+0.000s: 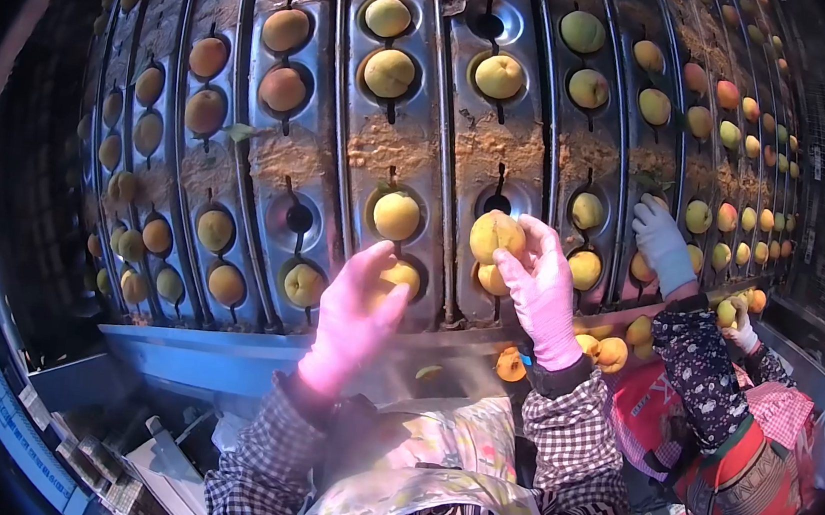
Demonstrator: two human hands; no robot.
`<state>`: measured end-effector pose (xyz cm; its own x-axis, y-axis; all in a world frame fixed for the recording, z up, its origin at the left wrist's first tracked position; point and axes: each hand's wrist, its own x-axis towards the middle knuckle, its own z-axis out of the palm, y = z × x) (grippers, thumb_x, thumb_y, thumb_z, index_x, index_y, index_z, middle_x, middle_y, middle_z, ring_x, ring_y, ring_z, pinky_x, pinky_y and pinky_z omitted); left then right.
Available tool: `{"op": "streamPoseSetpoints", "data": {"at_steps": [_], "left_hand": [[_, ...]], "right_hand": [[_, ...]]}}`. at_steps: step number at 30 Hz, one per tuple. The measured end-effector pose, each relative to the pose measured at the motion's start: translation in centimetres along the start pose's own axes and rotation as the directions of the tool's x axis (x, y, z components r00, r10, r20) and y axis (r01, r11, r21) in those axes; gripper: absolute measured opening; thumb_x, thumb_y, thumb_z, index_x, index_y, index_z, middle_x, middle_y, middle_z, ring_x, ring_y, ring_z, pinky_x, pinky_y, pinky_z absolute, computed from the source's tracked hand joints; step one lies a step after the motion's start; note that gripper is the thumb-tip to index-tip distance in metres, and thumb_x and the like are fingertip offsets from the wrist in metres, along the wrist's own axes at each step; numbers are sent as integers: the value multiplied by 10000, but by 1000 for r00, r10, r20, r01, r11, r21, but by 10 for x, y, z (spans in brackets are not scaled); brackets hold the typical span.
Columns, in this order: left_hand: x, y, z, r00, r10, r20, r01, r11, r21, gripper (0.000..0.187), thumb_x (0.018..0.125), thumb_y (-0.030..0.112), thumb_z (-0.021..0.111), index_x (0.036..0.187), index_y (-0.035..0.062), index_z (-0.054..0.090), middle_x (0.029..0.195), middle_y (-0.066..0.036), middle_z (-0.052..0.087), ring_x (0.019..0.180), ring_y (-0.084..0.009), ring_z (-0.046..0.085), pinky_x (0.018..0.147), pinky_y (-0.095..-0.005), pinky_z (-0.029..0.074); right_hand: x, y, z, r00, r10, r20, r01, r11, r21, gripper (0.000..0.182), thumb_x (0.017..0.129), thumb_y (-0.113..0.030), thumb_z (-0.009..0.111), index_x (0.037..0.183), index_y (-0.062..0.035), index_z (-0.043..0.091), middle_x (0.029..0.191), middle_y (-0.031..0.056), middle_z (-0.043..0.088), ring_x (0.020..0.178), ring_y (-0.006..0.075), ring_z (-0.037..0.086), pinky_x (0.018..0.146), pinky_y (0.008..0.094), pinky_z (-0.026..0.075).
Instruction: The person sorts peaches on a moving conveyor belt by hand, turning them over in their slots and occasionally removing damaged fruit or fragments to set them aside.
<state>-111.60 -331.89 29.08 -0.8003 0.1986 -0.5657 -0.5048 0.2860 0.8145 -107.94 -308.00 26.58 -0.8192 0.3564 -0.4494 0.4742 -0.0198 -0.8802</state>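
Observation:
My left hand (pixel 351 316), in a pink glove, is curled round a yellow peach (pixel 400 278) at a lower cup of the metal tray. Just above that hand another yellow peach (pixel 396 217) sits in its cup. With thumb and fingers my right hand (pixel 541 296), also pink-gloved, holds a yellow peach (pixel 496 237) raised over the neighbouring column. Behind and below the held fruit, a further peach (pixel 493 279) shows in part. The dark hole of a cup (pixel 495 203) shows just above the held peach.
Columns of metal cups with peaches (pixel 389 73) stretch away ahead. At the right, a co-worker's white-gloved hand (pixel 663 246) reaches over the cups; another white glove (pixel 743 335) is beyond. Loose peaches (pixel 611 354) lie along the metal ledge (pixel 211 359) near my right wrist.

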Motion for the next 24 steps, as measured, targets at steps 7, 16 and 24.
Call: {"op": "streamPoseSetpoints", "data": {"at_steps": [7, 16, 24], "left_hand": [[12, -4, -82, 989, -137, -63, 105, 923, -369, 468, 989, 258, 642, 1390, 37, 544, 1253, -90, 610, 1095, -186, 623, 898, -328, 542], [2, -23, -103, 981, -173, 91, 185, 666, -723, 488, 1009, 296, 608, 1409, 28, 528, 1285, -133, 608, 1139, -253, 636, 953, -421, 545], [5, -28, -110, 975, -172, 138, 208, 506, -837, 496, 1028, 329, 558, 1413, 21, 520, 1322, -142, 606, 1218, -287, 608, 1047, -483, 497]], "right_hand": [[42, 8, 2, 977, -211, 42, 177, 678, -714, 495, 905, -233, 712, 1336, -35, 569, 1262, 190, 590, 1143, 366, 609, 982, 419, 504], [39, -5, 12, 943, -296, 150, 263, 393, -881, 609, 806, -272, 773, 1354, -99, 572, 1326, 121, 566, 1225, 333, 541, 1011, 470, 468], [28, 2, 16, 877, -472, 94, 305, 394, -867, 649, 801, -314, 803, 1348, -56, 567, 1367, 138, 571, 1244, 323, 545, 1063, 498, 407]]}}
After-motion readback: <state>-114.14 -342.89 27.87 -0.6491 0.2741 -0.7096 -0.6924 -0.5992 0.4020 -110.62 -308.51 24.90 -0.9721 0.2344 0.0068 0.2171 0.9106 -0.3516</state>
